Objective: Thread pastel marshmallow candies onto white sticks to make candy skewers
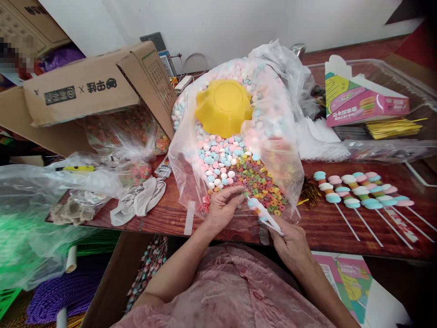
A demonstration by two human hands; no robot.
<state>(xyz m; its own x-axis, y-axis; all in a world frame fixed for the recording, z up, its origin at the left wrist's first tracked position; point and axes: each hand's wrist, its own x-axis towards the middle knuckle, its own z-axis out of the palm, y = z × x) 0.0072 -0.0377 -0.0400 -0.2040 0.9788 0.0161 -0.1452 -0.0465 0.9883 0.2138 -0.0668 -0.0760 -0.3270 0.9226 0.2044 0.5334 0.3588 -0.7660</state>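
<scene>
My right hand (290, 239) grips a white stick (271, 221) with pastel sweets threaded on its tip, held at the front edge of the table. My left hand (223, 205) pinches a small piece at the stick's tip, over the coloured ring sweets (259, 182). Both hands sit at the mouth of a big clear plastic bag (283, 150) filled with pink, blue and white sweets (218, 157). A yellow bowl (223, 105) lies upside down on the sweets further back.
Several finished candy skewers (358, 193) lie in a row on the red-brown table (341, 228) to the right. A clear tray (382, 146) behind them holds a pink carton (362, 102) and gold ties (392, 127). A cardboard box (88, 89), plastic bags and white gloves (136, 202) crowd the left.
</scene>
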